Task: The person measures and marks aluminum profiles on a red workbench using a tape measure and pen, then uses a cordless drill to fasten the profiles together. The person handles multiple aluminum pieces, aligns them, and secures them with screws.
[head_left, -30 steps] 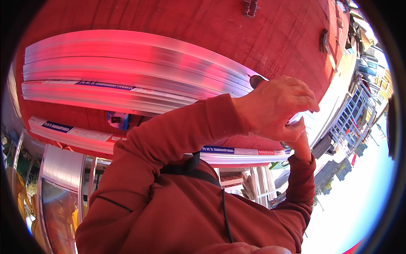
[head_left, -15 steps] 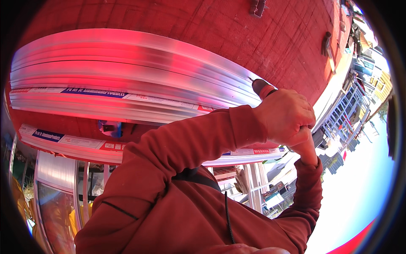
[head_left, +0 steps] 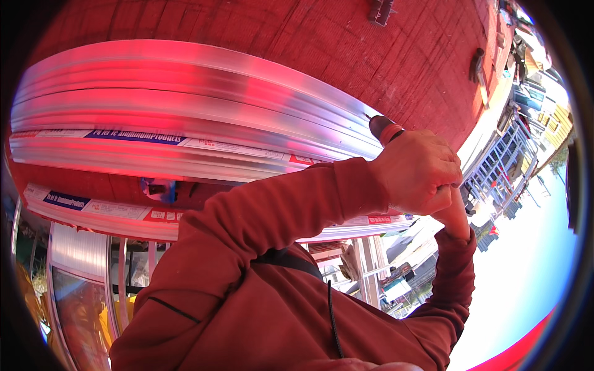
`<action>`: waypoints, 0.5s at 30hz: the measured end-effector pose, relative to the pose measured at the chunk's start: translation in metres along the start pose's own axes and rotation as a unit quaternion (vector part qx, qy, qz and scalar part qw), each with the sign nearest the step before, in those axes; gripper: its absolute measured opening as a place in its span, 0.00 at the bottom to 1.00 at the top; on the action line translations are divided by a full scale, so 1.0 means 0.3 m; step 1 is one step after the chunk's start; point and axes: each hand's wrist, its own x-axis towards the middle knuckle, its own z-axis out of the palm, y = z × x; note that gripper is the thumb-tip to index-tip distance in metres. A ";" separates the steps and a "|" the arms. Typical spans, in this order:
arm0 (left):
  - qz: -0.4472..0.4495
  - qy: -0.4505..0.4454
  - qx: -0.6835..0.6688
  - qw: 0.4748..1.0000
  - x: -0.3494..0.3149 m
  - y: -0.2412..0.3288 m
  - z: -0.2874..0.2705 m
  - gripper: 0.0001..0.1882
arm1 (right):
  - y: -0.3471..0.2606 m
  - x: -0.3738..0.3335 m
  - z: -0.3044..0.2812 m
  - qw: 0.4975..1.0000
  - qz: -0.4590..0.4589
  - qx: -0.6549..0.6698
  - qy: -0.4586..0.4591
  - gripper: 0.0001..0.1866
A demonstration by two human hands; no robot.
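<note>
A power drill [head_left: 385,128] with a dark nose and a reddish-orange band points up and left. Its thin bit meets the right end of the shiny aluminium profiles [head_left: 247,86], near their far edge. My left hand [head_left: 416,170] is closed around the drill's body behind the nose. My right hand [head_left: 453,216] comes up from below, its fingers curled at the drill's rear and mostly hidden behind the left hand. The drill's handle is covered by both hands.
Under the profiles lies a red wooden tabletop [head_left: 322,37]. A hammer [head_left: 477,68] rests near its right edge, and a dark metal piece [head_left: 381,11] at the far side. Another labelled profile [head_left: 117,210] runs along the near edge, beside a small blue-and-black object [head_left: 159,189].
The view has shifted slightly. Both hands keep their hold on the drill, and its bit stays at nearly the same spot on the profiles. My right forearm has swung slightly outward.
</note>
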 end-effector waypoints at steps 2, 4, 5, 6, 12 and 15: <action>-0.004 0.020 0.010 1.000 0.002 0.001 0.003 0.10 | -0.007 0.009 -0.011 1.000 0.020 -0.007 -0.010 0.21; -0.003 0.032 0.017 0.999 0.003 0.001 0.004 0.10 | -0.016 0.020 -0.021 0.999 0.036 -0.019 -0.019 0.19; -0.002 0.033 0.019 0.999 0.002 0.001 0.003 0.10 | -0.024 0.025 -0.022 0.999 0.033 -0.024 -0.022 0.19; 0.000 0.035 0.021 0.999 0.001 0.003 0.003 0.11 | -0.031 0.025 -0.022 0.999 0.031 -0.029 -0.025 0.18; 0.013 0.036 0.022 0.999 -0.008 0.012 -0.003 0.11 | -0.035 0.017 -0.015 0.999 -0.007 -0.039 -0.014 0.18; 0.018 0.024 0.028 0.999 -0.019 0.010 0.003 0.12 | -0.034 0.017 -0.002 0.999 -0.022 -0.025 0.003 0.18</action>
